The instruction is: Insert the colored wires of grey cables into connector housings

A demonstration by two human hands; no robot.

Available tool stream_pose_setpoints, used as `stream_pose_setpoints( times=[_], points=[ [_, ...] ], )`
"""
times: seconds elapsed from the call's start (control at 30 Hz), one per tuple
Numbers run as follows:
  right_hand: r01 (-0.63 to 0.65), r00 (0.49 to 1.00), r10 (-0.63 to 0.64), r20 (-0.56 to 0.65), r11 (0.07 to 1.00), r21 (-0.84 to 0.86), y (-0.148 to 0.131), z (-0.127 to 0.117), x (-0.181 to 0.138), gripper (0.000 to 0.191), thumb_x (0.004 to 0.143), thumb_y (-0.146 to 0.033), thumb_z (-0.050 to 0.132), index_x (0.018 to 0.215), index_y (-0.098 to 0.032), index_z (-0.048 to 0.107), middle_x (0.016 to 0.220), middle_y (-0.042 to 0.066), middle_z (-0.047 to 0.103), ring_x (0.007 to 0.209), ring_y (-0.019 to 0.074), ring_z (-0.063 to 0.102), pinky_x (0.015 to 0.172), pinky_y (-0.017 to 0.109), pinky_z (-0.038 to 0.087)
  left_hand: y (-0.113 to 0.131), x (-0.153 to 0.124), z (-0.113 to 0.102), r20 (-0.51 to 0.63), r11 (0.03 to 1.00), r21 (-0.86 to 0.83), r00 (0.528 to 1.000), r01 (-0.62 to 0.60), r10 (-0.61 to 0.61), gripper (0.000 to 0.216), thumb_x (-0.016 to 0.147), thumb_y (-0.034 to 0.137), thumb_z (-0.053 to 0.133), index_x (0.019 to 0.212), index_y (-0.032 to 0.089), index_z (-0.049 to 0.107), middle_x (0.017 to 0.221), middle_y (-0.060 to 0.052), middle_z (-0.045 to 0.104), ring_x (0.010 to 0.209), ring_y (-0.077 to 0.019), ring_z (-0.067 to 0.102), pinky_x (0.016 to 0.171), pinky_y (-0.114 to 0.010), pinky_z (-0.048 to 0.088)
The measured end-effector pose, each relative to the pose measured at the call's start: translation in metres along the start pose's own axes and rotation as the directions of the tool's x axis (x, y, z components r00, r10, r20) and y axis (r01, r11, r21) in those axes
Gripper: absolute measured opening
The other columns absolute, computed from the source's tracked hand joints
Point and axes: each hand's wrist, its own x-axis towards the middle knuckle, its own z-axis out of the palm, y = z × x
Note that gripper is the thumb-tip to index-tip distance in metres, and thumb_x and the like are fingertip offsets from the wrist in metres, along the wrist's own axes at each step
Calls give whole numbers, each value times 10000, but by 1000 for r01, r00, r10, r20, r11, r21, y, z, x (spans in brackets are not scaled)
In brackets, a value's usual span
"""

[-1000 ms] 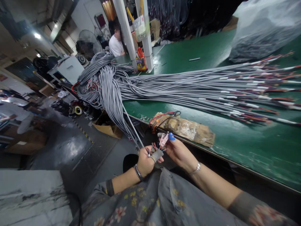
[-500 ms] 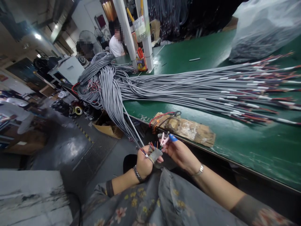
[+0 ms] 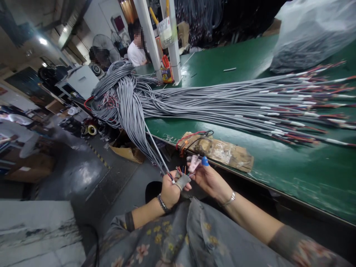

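Note:
My left hand [image 3: 171,191] is closed round the end of a grey cable [image 3: 156,147], whose thin coloured wires [image 3: 180,170] fan out above the fingers. A grey wrap [image 3: 183,181] covers the thumb of that hand. Close by on the right, my right hand [image 3: 210,181] pinches a small pale pink clip-like tool [image 3: 194,163] near the wire tips. Whether the tool touches a wire I cannot tell. One fingertip of the right hand wears a blue cover [image 3: 205,161]. The cable runs up to a large bundle of grey cables [image 3: 130,100] hanging over the table edge.
Along the green table [image 3: 294,174] more grey cables [image 3: 211,98] stretch right to bared wire ends. A taped wooden board [image 3: 225,151] lies at the near edge. A white post [image 3: 147,33], a plastic bag [image 3: 311,40] and a seated person [image 3: 136,52] are farther back. A cardboard box [image 3: 126,150] stands on the floor.
My right hand has shifted very slightly left, and the pink tool has turned a little in its fingers. My left hand keeps its hold on the cable, nearly still.

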Motion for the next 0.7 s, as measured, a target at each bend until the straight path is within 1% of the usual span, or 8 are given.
stream_pose_setpoints(
  times=[0.1, 0.17, 0.3, 0.37, 0.43, 0.53, 0.6, 0.7],
  points=[
    [-66, 998, 66, -12, 998, 16, -6, 2, -3, 450, 688, -661, 676, 805, -228, 715, 829, 39, 719, 671, 150, 612, 631, 273, 500, 1, -4, -3, -4, 1000, 4, 1000, -31, 31, 383, 691, 513, 721, 687, 138, 645, 524, -24, 651, 453, -120, 592, 475, -224, 491],
    [-79, 997, 79, -9, 997, 10, -9, 4, -4, 413, 708, -630, 683, 823, -235, 722, 829, 37, 723, 669, 146, 615, 619, 260, 497, 2, -7, -5, -18, 998, 23, 998, -61, 62, 382, 710, 515, 708, 700, 137, 649, 533, -26, 656, 463, -120, 600, 481, -222, 497],
    [-13, 1000, 12, -27, 999, -48, -12, 6, -6, 326, 702, -526, 749, 847, -234, 731, 803, 25, 717, 702, 148, 620, 605, 242, 489, 8, -7, -3, -56, 988, 85, 989, -131, 136, 380, 717, 513, 707, 711, 138, 645, 548, -32, 666, 473, -120, 609, 489, -220, 510],
    [11, 999, -13, -33, 998, -65, -11, 6, -5, 332, 689, -530, 758, 827, -229, 731, 769, 18, 706, 685, 142, 610, 594, 237, 487, 10, -6, -2, -76, 980, 114, 982, -165, 174, 377, 718, 513, 704, 710, 141, 641, 547, -33, 668, 474, -124, 614, 493, -224, 517],
    [15, 999, -17, -45, 998, -60, -10, 5, -5, 351, 662, -548, 770, 793, -225, 729, 728, 7, 692, 652, 129, 594, 581, 232, 485, 10, -4, -1, -88, 971, 141, 974, -195, 209, 366, 729, 507, 693, 706, 146, 639, 547, -34, 669, 477, -128, 620, 499, -229, 523],
    [2, 997, -4, -72, 1000, -24, -9, 6, -4, 353, 598, -530, 819, 757, -228, 729, 693, -13, 680, 638, 116, 585, 577, 218, 486, 7, -1, 0, -87, 956, 184, 965, -228, 247, 333, 750, 479, 675, 711, 150, 646, 557, -36, 675, 487, -130, 625, 509, -232, 525],
    [-4, 996, 4, -85, 1000, 2, -9, 8, -3, 351, 566, -504, 846, 763, -235, 734, 708, -20, 688, 653, 115, 590, 590, 213, 493, 5, 0, -1, -85, 950, 207, 963, -234, 256, 307, 760, 452, 669, 711, 150, 648, 557, -36, 674, 484, -128, 620, 506, -229, 518],
    [6, 996, -4, -88, 1000, 22, -9, 10, -3, 342, 555, -481, 858, 765, -237, 741, 746, -15, 710, 673, 121, 599, 612, 219, 506, 2, 0, -1, -72, 946, 234, 966, -226, 249, 283, 770, 420, 664, 688, 150, 638, 544, -33, 663, 476, -122, 608, 504, -222, 504]
  ],
)
